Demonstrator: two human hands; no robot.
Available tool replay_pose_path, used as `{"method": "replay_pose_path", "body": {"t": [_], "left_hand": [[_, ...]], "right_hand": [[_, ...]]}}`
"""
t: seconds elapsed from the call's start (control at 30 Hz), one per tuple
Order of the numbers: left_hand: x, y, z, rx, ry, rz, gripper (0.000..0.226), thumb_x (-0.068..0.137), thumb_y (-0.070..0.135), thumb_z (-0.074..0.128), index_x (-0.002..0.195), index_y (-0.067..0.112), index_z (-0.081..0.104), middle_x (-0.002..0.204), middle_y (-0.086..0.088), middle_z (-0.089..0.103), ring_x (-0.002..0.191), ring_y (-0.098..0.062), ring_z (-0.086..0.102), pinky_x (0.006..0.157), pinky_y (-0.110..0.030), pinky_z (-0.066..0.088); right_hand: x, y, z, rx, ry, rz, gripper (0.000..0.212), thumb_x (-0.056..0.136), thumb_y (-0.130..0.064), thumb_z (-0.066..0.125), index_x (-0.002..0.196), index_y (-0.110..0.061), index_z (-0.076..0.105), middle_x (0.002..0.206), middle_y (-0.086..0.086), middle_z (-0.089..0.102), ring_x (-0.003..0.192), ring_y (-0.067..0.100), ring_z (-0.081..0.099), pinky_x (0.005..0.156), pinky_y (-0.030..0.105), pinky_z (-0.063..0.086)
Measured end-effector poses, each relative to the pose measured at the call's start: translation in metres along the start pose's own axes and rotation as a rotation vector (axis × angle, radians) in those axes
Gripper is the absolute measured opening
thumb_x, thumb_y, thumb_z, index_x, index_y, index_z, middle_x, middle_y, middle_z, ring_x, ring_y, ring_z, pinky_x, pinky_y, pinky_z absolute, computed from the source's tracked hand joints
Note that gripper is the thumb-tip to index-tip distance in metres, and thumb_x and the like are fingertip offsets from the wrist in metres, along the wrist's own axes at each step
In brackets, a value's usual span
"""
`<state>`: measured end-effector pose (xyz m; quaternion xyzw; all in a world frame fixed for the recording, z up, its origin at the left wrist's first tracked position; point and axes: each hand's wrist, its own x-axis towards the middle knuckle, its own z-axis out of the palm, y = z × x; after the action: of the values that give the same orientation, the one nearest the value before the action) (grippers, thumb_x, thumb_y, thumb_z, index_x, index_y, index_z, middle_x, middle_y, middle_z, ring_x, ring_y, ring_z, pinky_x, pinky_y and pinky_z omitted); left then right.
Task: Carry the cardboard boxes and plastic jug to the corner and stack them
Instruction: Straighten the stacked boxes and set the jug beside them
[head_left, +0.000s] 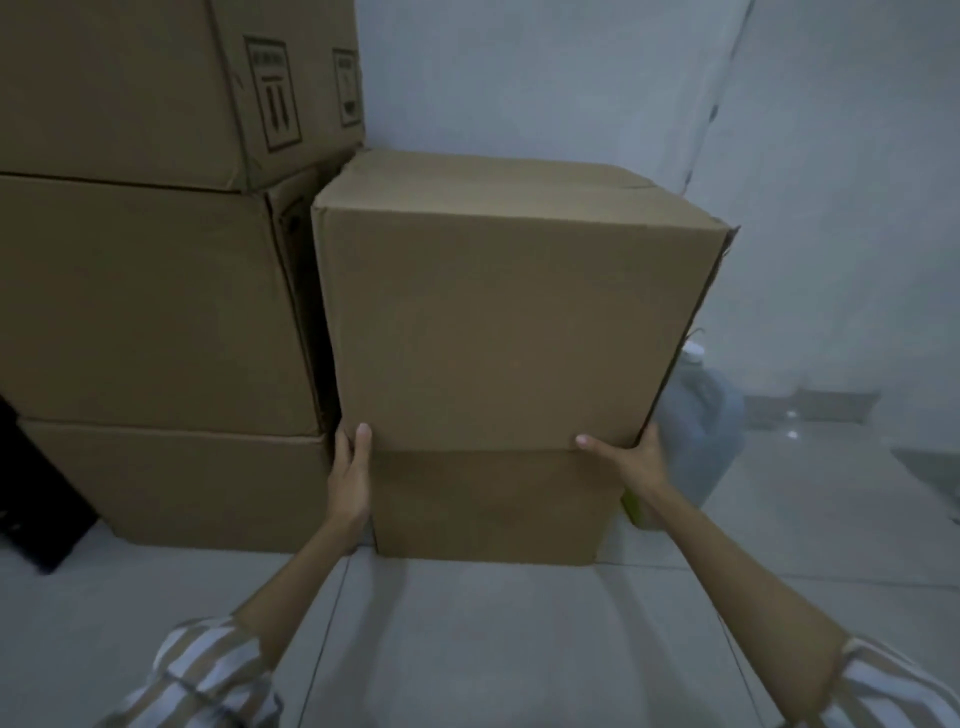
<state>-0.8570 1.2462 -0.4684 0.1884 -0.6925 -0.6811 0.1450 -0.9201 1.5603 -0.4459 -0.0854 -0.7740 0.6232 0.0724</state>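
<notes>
Both our hands grip the large cardboard box (514, 322) at its bottom corners: the left hand (350, 475) wraps the near left corner with the thumb on the front face, the right hand (636, 457) wraps the near right corner. We cannot tell whether the box rests on, or hangs just above, the lower box (488, 506) beneath our hands, which stands on the tiled floor (493, 649). Just left of our left hand rises a stack of three boxes (156, 301), its side almost touching ours with only a narrow dark gap. Beyond our right hand stands the plastic jug (701, 421), partly hidden; its contents we cannot tell. Every box is closed. Open floor lies toward us and right of the jug, the wall (571, 78) behind.
</notes>
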Motion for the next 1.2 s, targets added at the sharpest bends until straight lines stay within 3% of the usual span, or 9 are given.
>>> {"method": "replay_pose_path", "body": {"t": [0.17,0.3,0.33,0.47,0.6,0.83,0.97,1.07,1.2], "left_hand": [[0.01,0.017,0.013,0.071,0.066,0.027,0.056,0.099,0.046,0.031,0.15,0.022,0.025,0.152,0.0,0.035,0.139,-0.023,0.033,0.102,-0.024,0.027],[0.017,0.019,0.01,0.134,0.017,0.037,0.053,0.099,0.044,0.032,0.148,0.023,0.03,0.15,-0.001,0.039,0.138,-0.024,0.036,0.099,-0.023,0.028],[0.017,0.018,0.008,0.133,0.004,0.035,0.052,0.1,0.043,0.033,0.147,0.023,0.03,0.15,-0.001,0.04,0.137,-0.023,0.037,0.099,-0.023,0.029],[0.012,0.014,0.005,0.087,0.024,0.035,0.051,0.1,0.039,0.034,0.147,0.02,0.029,0.147,0.0,0.041,0.136,-0.02,0.037,0.097,-0.022,0.029],[0.015,0.007,0.0,0.063,-0.003,0.034,0.051,0.1,0.039,0.036,0.147,0.02,0.029,0.146,0.001,0.042,0.134,-0.02,0.04,0.101,-0.025,0.032],[0.004,-0.004,0.003,0.005,-0.054,-0.017,0.077,0.086,0.054,0.053,0.15,0.029,0.016,0.15,0.002,0.037,0.136,-0.021,0.039,0.113,-0.046,0.034],[0.007,0.003,-0.006,0.041,-0.022,-0.023,0.075,0.089,0.05,0.054,0.15,0.025,0.018,0.151,0.003,0.037,0.137,-0.02,0.037,0.114,-0.044,0.031],[0.011,0.002,-0.014,0.038,-0.001,-0.041,0.086,0.085,0.051,0.059,0.152,0.02,0.014,0.155,0.001,0.032,0.141,-0.019,0.032,0.117,-0.043,0.026],[0.004,0.01,-0.012,0.081,-0.028,-0.052,0.109,0.071,0.058,0.066,0.152,0.017,0.006,0.158,-0.001,0.022,0.145,-0.019,0.024,0.12,-0.042,0.018]], "right_hand": [[0.015,0.008,-0.002,0.09,-0.005,-0.017,0.074,0.062,-0.023,0.089,0.12,-0.026,0.043,0.112,-0.01,0.059,0.102,0.009,0.06,0.097,0.038,0.049],[0.015,0.016,0.001,0.013,0.067,0.003,0.091,0.037,-0.064,0.087,0.112,-0.036,0.044,0.131,0.004,0.049,0.111,0.021,0.055,0.101,0.045,0.048],[0.013,0.018,0.001,-0.017,0.074,0.007,0.092,0.037,-0.064,0.087,0.113,-0.033,0.045,0.134,0.006,0.044,0.11,0.02,0.053,0.102,0.044,0.046],[0.007,0.019,0.003,-0.048,0.113,0.002,0.08,0.059,-0.031,0.09,0.124,-0.012,0.047,0.137,0.012,0.036,0.107,0.016,0.04,0.1,0.031,0.039],[-0.003,0.018,0.005,0.012,0.103,-0.035,0.097,0.038,-0.061,0.088,0.117,-0.021,0.048,0.13,0.008,0.049,0.111,0.021,0.053,0.099,0.038,0.048],[-0.005,0.017,0.004,0.154,-0.01,-0.003,0.111,0.033,-0.063,0.087,0.125,-0.025,0.039,0.112,-0.015,0.057,0.104,0.009,0.058,0.093,0.035,0.048],[-0.012,0.019,0.012,0.159,-0.005,-0.011,0.091,0.051,-0.043,0.089,0.124,-0.02,0.041,0.107,-0.014,0.058,0.097,0.004,0.058,0.091,0.033,0.049],[-0.015,0.02,0.022,0.147,-0.004,-0.017,0.075,0.064,-0.026,0.087,0.122,-0.017,0.04,0.103,-0.014,0.059,0.093,0.001,0.058,0.089,0.029,0.049],[-0.016,0.023,0.027,0.135,0.018,-0.015,0.074,0.07,-0.022,0.084,0.128,-0.014,0.039,0.103,-0.014,0.059,0.092,0.0,0.057,0.086,0.026,0.048]]}}
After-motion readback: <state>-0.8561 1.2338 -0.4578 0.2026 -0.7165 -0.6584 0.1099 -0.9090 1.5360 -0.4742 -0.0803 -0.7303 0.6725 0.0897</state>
